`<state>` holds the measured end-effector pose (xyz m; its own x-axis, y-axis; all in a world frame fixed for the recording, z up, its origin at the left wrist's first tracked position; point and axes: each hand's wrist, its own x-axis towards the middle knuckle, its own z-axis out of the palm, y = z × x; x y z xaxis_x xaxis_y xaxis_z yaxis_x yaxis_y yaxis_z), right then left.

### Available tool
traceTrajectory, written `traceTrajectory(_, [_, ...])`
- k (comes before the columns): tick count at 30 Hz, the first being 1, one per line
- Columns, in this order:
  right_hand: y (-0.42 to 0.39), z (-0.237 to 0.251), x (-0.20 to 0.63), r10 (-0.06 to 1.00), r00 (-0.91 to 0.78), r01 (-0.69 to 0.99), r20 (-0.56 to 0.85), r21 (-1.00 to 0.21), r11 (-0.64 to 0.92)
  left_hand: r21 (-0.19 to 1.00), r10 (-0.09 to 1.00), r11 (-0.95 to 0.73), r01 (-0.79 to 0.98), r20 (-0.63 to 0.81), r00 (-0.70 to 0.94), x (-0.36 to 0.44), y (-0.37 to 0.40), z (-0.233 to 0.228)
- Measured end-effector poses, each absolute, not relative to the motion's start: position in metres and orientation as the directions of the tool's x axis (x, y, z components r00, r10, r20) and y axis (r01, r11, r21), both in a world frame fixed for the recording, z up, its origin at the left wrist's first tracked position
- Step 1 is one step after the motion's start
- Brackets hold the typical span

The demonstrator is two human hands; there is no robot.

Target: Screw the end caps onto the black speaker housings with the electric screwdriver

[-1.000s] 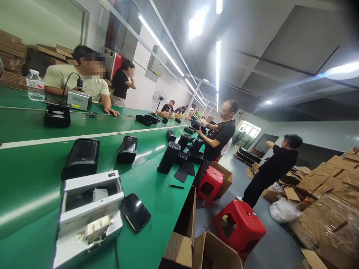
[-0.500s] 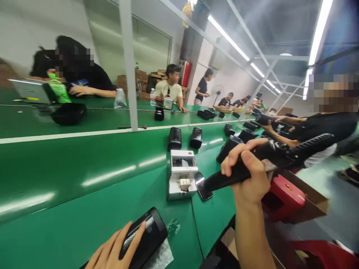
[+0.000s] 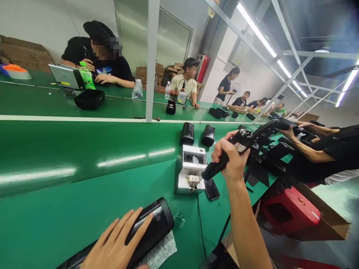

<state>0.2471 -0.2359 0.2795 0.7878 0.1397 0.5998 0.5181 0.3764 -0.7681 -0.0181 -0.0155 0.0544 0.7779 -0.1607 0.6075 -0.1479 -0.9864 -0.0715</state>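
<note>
My left hand (image 3: 117, 237) grips a long black casing (image 3: 161, 222) that looks like a speaker, its fingers laid over the top near a perforated strip. Under the casing lies a white sheet (image 3: 166, 247), with a scrap of clear plastic (image 3: 179, 219) by its end. My right hand (image 3: 234, 155) is wrapped around a black electric screwdriver (image 3: 214, 169), tilted with its bit pointing down and left. The bit reaches the metal front of a white screw feeder (image 3: 183, 162); whether a screw sits on it is too small to tell.
A phone (image 3: 212, 190) lies right of the feeder. Two black casings (image 3: 187, 133) stand behind it. A dark cable (image 3: 199, 224) runs forward across the green bench. A co-worker (image 3: 314, 147) handles black parts at right, near a red stool (image 3: 294, 209). A white post (image 3: 153, 63) rises from the bench.
The screwdriver has swung left and its bit now meets the feeder's front. My left hand stays on the casing. The whole view has shifted a little.
</note>
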Motion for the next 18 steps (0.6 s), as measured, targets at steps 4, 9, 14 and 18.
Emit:
traceTrajectory(4, [-0.247, 0.283, 0.235, 0.227, 0.813, 0.431, 0.537, -0.815, 0.386, -0.061, -0.086, -0.996, -0.062, 0.593, 0.801, -0.034, -0.012, 0.07])
traceTrajectory(9, [-0.263, 0.301, 0.21, 0.232, 0.789, 0.445, 0.569, -0.789, 0.422, -0.051, -0.034, -0.999, -0.004, 0.605, 0.795, -0.06, -0.007, 0.064])
traceTrajectory(14, [-0.261, 0.315, 0.216, 0.121, 0.775, 0.533, 0.62, -0.744, 0.403, 0.084, 0.069, -0.996, 0.021, 0.627, 0.776, -0.069, -0.007, 0.054])
traceTrajectory(18, [-0.256, 0.314, 0.227, 0.064, 0.749, 0.599, 0.66, -0.714, 0.362, 0.217, 0.169, -0.976, 0.035, 0.638, 0.751, -0.078, -0.005, 0.041])
